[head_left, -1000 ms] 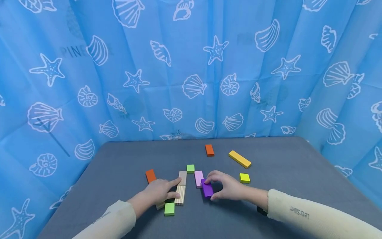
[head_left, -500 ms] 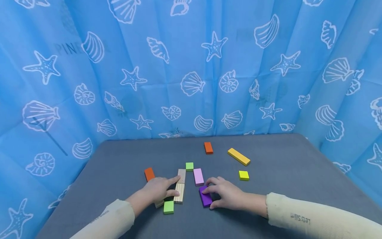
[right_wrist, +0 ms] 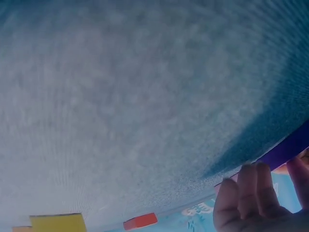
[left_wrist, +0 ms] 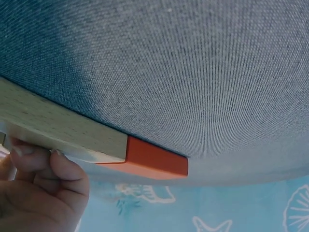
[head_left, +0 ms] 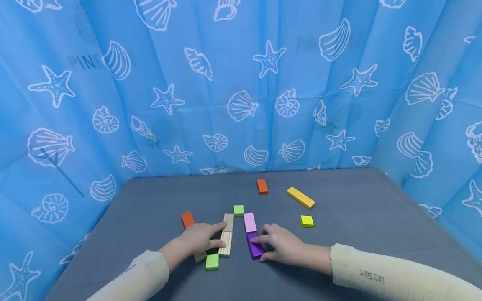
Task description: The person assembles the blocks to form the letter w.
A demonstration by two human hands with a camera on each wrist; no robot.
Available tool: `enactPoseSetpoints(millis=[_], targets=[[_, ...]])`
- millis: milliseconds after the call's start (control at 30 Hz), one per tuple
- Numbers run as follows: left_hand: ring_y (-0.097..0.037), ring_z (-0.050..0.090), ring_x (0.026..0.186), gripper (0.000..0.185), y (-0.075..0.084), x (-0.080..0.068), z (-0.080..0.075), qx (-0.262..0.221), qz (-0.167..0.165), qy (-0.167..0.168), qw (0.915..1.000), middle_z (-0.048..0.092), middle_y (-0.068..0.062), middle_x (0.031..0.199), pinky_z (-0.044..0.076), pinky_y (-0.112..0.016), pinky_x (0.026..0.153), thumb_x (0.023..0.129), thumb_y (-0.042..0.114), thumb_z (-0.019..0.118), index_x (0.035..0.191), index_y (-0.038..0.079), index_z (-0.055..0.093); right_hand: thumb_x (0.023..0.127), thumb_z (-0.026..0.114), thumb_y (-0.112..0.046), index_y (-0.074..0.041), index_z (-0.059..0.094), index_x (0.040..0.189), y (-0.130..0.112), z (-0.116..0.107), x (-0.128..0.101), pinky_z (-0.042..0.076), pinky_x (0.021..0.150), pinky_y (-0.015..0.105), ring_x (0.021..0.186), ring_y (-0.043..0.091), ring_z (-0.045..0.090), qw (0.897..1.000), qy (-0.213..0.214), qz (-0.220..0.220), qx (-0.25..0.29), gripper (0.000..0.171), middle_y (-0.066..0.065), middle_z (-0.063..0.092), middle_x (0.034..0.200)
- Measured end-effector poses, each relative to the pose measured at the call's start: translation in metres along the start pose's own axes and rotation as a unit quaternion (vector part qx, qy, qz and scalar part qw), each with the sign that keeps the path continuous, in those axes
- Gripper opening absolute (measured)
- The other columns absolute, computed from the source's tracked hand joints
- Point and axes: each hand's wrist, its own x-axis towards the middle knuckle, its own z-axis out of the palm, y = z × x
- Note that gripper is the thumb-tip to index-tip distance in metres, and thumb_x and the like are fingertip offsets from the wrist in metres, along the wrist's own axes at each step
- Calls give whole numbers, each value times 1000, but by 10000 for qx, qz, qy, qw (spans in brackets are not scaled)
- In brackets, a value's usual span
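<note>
In the head view my left hand (head_left: 197, 240) lies at the left of two plain wood blocks set end to end. Its straight index finger touches the far wood block (head_left: 228, 221), and its thumb rests on the near striped wood block (head_left: 226, 244). Its other fingers curl beside a longer wood block (left_wrist: 67, 123) in the left wrist view. My right hand (head_left: 284, 246) pinches a purple block (head_left: 255, 246) between thumb and fingers. The purple block lies on the cloth, its far end right at a pink block (head_left: 249, 223). A green block (head_left: 238, 210) sits between the two rows' far ends.
An orange block (head_left: 187, 219) lies past my left hand, and another green block (head_left: 212, 262) lies nearer me. Farther off are a second orange block (head_left: 262, 187), a long amber block (head_left: 301, 197) and a yellow block (head_left: 306, 221). A blue shell-print curtain (head_left: 241, 104) borders the grey table (head_left: 339, 234).
My right hand slid the purple block from overlapping the pink block toward me, then left and away from me, into line with it. My left hand stays in place.
</note>
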Motion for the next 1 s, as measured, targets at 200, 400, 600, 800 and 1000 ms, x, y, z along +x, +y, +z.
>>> enactPoseSetpoints(millis=[200,400,600,800,1000], targets=[[-30,54,122,69,0,4,0,-204,-68,-123,9997,59,-10,133,43,-49,98,88,52,64,146,20,46,83,78,-30,-16,67,126,-1,-1,0,43,69,23,84,6,46,9999,13,-80,103,46,-5,56,97],[-31,54,123,69,0,6,0,-278,-96,-155,9994,58,-11,134,43,-49,99,88,50,66,146,19,46,83,78,-30,-15,67,126,-1,0,1,42,67,22,81,6,44,10000,32,-48,39,47,-6,55,94],[-30,56,119,70,2,6,0,-106,-71,-109,9999,60,-11,130,44,-47,97,87,50,67,146,17,47,82,79,-31,-15,67,127,-2,1,2,42,68,23,81,6,45,10000,49,68,50,48,-5,57,96],[-29,58,114,70,5,5,-1,-2,-26,-95,10000,62,-12,125,46,-46,94,87,50,67,145,16,47,83,79,-30,-15,67,127,-3,0,2,42,67,23,81,7,45,9998,36,145,143,49,-4,57,96],[-30,57,116,69,9,3,-3,62,177,21,9998,61,-13,127,45,-47,95,89,52,63,145,15,48,83,79,-32,-17,63,131,-2,-1,-1,48,74,28,85,7,50,9988,-18,335,367,53,-4,58,100]])
